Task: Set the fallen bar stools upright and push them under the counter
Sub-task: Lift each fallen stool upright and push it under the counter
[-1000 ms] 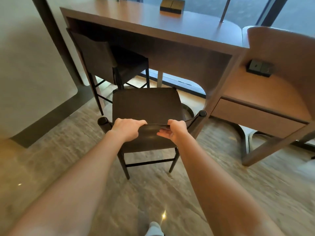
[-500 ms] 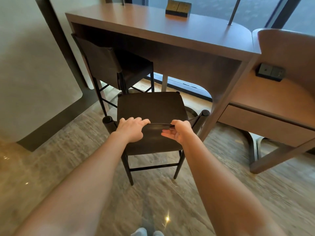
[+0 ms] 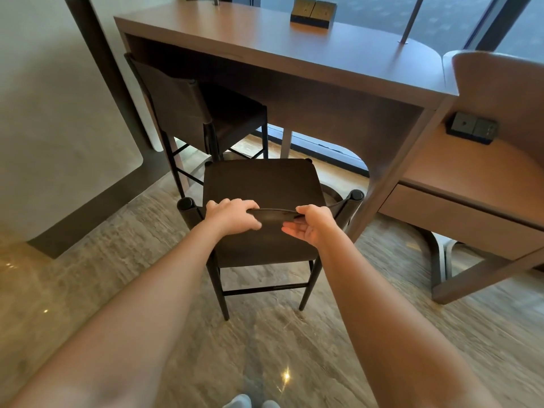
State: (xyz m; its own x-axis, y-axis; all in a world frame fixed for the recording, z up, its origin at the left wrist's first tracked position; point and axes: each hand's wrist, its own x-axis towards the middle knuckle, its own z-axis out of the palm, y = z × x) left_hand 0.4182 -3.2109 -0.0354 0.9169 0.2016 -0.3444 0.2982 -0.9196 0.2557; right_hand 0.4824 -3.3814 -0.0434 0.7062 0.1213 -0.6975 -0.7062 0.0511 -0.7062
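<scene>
Bar stool [image 3: 262,184], near — dark seat and frame, upright on the floor [image 3: 141,237], standing just in front of the table [image 3: 294,51], seat not yet beneath the top. Left hand [image 3: 232,216]: fingers curled over the backrest rim [image 3: 276,212]. Right hand [image 3: 312,226]: thumb above, fingers below, pinching the same rim. Second bar stool [image 3: 176,107] — upright, tucked under the table's left end.

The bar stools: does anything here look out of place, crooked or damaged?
Only the near stool: it stands upright on the floor but in front of the counter, not under it, while the far stool is tucked in. The left hand and right hand grip its backrest. No damage shows.
</scene>
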